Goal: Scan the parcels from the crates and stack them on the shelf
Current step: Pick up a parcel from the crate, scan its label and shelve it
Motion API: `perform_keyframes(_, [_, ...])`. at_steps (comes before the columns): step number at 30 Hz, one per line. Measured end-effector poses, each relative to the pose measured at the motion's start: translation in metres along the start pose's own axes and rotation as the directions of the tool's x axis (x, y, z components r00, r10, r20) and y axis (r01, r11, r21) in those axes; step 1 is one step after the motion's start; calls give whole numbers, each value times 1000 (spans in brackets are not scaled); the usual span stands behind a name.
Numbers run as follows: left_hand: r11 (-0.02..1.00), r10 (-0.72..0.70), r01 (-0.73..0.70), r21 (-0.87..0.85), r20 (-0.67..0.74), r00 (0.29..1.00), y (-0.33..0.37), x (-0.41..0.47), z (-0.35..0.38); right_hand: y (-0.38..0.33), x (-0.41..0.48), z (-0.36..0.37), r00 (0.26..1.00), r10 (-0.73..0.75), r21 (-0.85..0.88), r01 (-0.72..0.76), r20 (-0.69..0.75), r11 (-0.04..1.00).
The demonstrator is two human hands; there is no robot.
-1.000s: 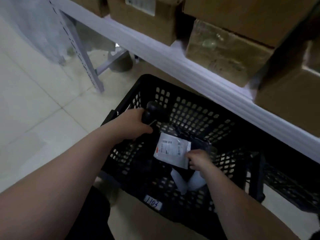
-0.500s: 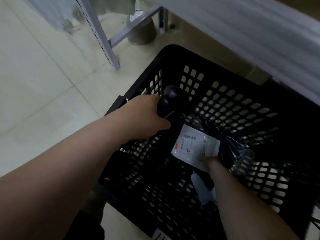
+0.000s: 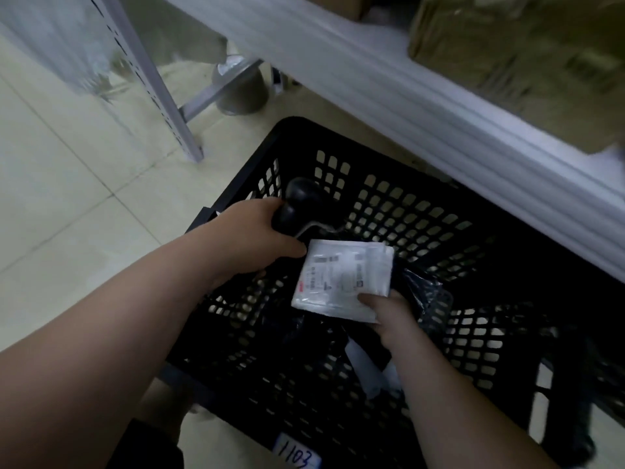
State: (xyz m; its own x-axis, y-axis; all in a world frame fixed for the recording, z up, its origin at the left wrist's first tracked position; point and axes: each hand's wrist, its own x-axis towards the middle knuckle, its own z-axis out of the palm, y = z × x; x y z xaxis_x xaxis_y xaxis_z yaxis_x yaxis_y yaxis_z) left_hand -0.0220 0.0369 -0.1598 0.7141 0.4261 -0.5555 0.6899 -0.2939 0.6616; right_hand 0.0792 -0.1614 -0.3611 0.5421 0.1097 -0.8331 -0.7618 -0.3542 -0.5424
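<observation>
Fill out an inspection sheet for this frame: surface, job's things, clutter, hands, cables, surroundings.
Surface: tiled floor; black crate stands on it.
Job's things: white parcel, label up, inside the crate's opening; dark parcels lower in it; scanner; boxes on the shelf.
Clutter: nothing seen.
Hands: left hand grips the scanner; right hand pinches the white parcel's lower edge.
Cables: thin cord at the scanner.
Surroundings: shelf post, grey bin, second crate at right.

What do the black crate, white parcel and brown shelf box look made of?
Black perforated crate: looks like moulded rigid plastic, matte; regular grid of holes. White flat parcel: probably thin plastic film, slightly glossy; it creases and glints. Brown box on the shelf: cardboard, apparently under shiny clear tape or film; blurred, so unsure.
</observation>
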Motion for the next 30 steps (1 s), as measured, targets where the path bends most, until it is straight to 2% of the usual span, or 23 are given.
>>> perform_keyframes(3, [976, -37, 61, -207, 118, 992, 0, -10, -6, -20, -52, -10, 990, -61, 67, 53, 130, 996])
perform_keyframes(7, [921, -61, 134, -366, 203, 977, 0, -31, -6, -36, -115, -25, 955, -148, 203, 96, 257, 975])
perform_keyframes(10, [888, -35, 111, -447, 174, 984, 4, -55, -2, -44, -158, -36, 937, -179, 257, 102, 300, 961])
perform_keyframes(15, [885, 41, -7, -465, 61, 997, 12, -102, 6, -50, -215, -58, 899, -258, 111, 234, 354, 966])
perform_keyframes(18, [879, 100, -65, -472, 49, 994, 19, -128, 13, -55, -245, -71, 899, -294, 109, 273, 326, 956])
perform_keyframes(21, [868, 171, -129, -480, 46, 984, 32, -152, 18, -55, -265, -85, 878, -409, 68, 406, 249, 911])
perform_keyframes(27, [778, 245, -270, -567, -122, 962, 63, -187, 17, -55, -300, -117, 798, -589, 273, 543, 124, 794])
perform_keyframes(30, [749, 268, -314, -583, -167, 949, 77, -201, 16, -55, -313, -131, 767, -638, 320, 589, 68, 742])
